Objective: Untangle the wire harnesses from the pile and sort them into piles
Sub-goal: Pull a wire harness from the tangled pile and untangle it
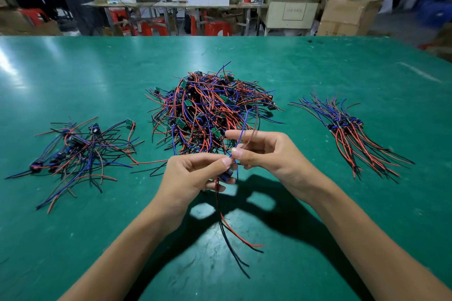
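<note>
A big tangled pile of wire harnesses (210,107) with red, blue and black leads and small green boards lies mid-table. A looser sorted pile (78,151) sits at the left. A neatly aligned sorted pile (352,129) sits at the right. Both hands are raised just in front of the big pile and share one harness (226,222). My left hand (193,178) grips its dark component, with red and black leads hanging down below. My right hand (266,151) pinches the blue and brown leads that rise from it.
The green table (318,61) stretches far back to its edge. Beyond it stand workbenches, red stools (217,28), cardboard boxes (347,14) and several seated people.
</note>
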Demonstrator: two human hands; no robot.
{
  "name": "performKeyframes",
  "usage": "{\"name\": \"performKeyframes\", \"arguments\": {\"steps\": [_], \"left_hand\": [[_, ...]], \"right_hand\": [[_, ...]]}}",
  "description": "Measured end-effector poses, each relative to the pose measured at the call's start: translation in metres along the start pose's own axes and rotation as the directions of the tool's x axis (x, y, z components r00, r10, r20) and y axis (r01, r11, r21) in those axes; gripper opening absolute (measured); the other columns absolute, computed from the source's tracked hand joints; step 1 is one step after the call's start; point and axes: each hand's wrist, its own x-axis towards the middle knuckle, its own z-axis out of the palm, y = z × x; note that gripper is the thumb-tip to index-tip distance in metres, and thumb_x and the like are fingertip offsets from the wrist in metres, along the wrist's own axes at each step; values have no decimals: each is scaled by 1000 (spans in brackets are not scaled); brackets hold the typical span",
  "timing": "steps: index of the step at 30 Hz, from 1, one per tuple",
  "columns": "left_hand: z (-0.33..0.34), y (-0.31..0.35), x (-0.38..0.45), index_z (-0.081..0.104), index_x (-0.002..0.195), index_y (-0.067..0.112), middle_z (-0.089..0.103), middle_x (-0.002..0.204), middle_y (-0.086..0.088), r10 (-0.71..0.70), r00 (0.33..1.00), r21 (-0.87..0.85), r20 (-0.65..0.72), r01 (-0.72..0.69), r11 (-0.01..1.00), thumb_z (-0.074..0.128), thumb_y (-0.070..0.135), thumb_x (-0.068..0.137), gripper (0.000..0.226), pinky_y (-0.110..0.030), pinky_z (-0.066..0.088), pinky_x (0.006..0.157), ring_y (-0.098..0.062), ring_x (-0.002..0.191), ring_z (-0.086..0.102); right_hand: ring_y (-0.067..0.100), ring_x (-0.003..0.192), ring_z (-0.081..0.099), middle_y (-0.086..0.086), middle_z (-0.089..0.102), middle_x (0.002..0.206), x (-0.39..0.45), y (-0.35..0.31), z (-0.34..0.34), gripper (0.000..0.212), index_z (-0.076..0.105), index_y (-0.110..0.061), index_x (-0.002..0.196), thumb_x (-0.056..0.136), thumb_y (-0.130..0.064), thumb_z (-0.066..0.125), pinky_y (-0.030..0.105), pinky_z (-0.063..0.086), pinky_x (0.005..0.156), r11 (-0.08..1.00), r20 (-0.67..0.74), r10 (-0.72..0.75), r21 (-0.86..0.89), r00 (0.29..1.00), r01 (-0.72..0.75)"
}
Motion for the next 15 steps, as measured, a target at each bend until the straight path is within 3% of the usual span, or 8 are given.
{"name": "performKeyframes", "arguments": {"steps": [2, 7, 15], "left_hand": [[0, 0, 0, 81, 93, 7, 77, 93, -18, 5, 1000, 4, -9, -4, 1000, 76, 25, 78, 24, -24, 56, 62, -24, 72, 73], [0, 1, -2, 81, 93, 7, 77, 91, -19, 26, 1000, 32, -3, -26, 999, 77, 23, 78, 22, -25, 56, 61, -23, 70, 73], [3, 3, -3, 81, 90, 7, 77, 86, -16, 53, 999, 65, 2, -53, 996, 77, 18, 81, 15, -21, 53, 58, -23, 69, 74]], "right_hand": [[13, 73, 56, -2, 68, 77, 0, 1, 0, 42, 68, -6, 126, 84, -8, 75, 18, 49, 68, 1000, -28, 1, 5, 1000, -1], [7, 60, 49, -6, 56, 63, 0, 6, 4, 46, 73, -7, 117, 74, -24, 79, 15, 43, 61, 1000, -94, 5, 16, 996, -3], [2, 58, 47, -10, 61, 64, -2, 11, 7, 37, 77, -12, 109, 75, -27, 78, 11, 39, 58, 997, -63, 22, 71, 998, -18]]}}
